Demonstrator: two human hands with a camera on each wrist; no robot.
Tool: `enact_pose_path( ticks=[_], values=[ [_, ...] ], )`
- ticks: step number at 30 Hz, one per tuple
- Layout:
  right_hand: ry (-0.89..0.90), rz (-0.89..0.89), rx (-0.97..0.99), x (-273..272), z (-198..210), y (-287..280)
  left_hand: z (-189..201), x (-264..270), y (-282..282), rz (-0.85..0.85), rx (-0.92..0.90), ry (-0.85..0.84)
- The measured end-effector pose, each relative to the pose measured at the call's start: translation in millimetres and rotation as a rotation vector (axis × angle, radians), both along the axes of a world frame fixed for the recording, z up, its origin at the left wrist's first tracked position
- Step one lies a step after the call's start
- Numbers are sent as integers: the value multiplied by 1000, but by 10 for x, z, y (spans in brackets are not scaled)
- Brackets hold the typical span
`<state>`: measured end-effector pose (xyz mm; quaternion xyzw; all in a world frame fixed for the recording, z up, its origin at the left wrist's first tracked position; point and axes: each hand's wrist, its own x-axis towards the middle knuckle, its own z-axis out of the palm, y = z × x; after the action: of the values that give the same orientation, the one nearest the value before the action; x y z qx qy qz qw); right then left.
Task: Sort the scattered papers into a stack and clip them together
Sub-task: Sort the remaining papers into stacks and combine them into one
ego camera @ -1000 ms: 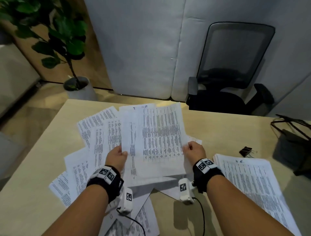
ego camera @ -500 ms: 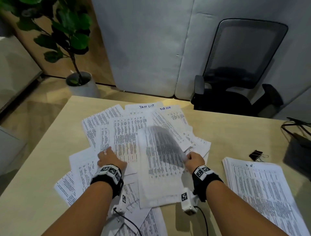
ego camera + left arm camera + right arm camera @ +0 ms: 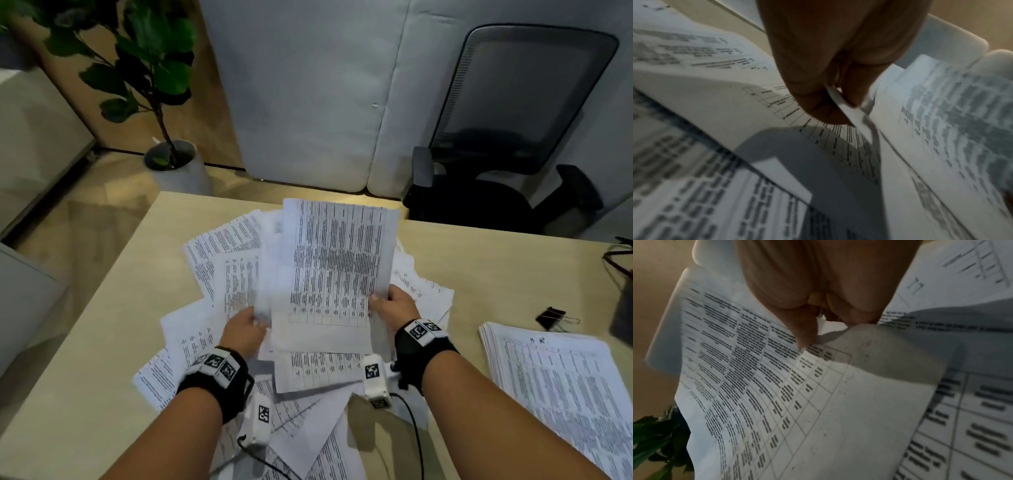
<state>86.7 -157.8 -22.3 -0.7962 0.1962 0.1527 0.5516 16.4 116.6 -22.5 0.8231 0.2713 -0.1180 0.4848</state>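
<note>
Printed sheets lie scattered [image 3: 219, 253] in a fan over the middle of the light wood table [image 3: 486, 267]. My right hand [image 3: 390, 306] pinches the right edge of a table-printed sheet [image 3: 335, 267], which is lifted and tilted up over the pile; the right wrist view shows the thumb on this sheet [image 3: 797, 402]. My left hand [image 3: 245, 329] pinches the lower left edge of a sheet [image 3: 849, 112] between thumb and fingers. A squared stack of papers [image 3: 555, 383] lies at the right. A black binder clip [image 3: 551, 318] sits just behind it.
A black mesh office chair [image 3: 513, 137] stands beyond the far table edge. A potted plant [image 3: 171, 157] is on the floor at the far left. A dark object [image 3: 621, 274] sits at the table's right edge. Loose sheets [image 3: 308, 428] also lie under my wrists.
The left hand let go of the held sheets, pressed on the pile, and now pinches a sheet's edge again. The right hand's sheet swung down and is raised up again.
</note>
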Motion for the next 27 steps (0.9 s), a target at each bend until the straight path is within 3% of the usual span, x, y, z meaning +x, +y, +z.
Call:
enact_pose_path(
  ticks=[3, 6, 7, 12, 15, 20, 24, 27],
  values=[
    [-8, 7, -73, -5, -2, 145, -33, -23, 84, -77, 30, 95],
    [1, 5, -176, -67, -48, 172, -54, -19, 225, -59, 456, 223],
    [5, 6, -167, -100, -61, 164, -42, -29, 256, -10, 506, 263],
    [12, 103, -270, -127, -160, 110, -158, -21, 409, 117, 340, 264],
    [21, 187, -219, -113, -224, 123, -141, -36, 438, 199, 464, 201],
    [114, 420, -368, -75, 72, 267, -79, -8, 404, 128, 385, 263],
    [94, 354, -247, -110, 82, 249, -72, 12, 369, 117, 254, 184],
    [52, 263, -175, -91, 91, 167, -38, -9, 358, 2, 359, 134]
  ],
)
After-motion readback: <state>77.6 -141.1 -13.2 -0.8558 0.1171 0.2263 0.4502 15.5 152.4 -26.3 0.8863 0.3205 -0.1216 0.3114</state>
